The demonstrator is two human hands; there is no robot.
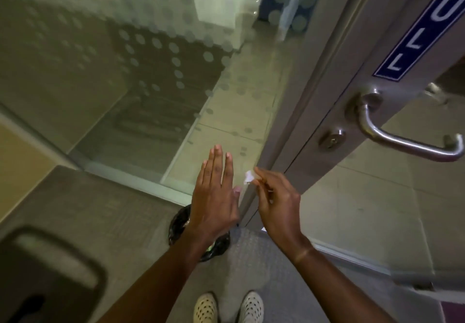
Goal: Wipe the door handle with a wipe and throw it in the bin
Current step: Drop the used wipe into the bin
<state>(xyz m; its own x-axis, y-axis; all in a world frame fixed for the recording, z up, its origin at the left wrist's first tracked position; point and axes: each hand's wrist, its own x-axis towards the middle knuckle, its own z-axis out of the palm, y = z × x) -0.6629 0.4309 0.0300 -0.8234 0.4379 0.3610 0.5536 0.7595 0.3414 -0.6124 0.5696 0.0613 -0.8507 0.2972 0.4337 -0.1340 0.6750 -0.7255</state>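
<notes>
A steel lever door handle juts from the grey door frame at the right, with a round lock below its base. My right hand pinches a small white wipe at its fingertips, well below and left of the handle. My left hand is flat with fingers stretched out, holding nothing, just left of the wipe. Under my left wrist a round bin with a black liner stands on the floor, mostly hidden by my forearm.
A glass panel with frosted dots fills the left and centre. A blue PULL sign is on the door frame. A dark blurred object sits at the lower left. My two white shoes stand on a grey mat.
</notes>
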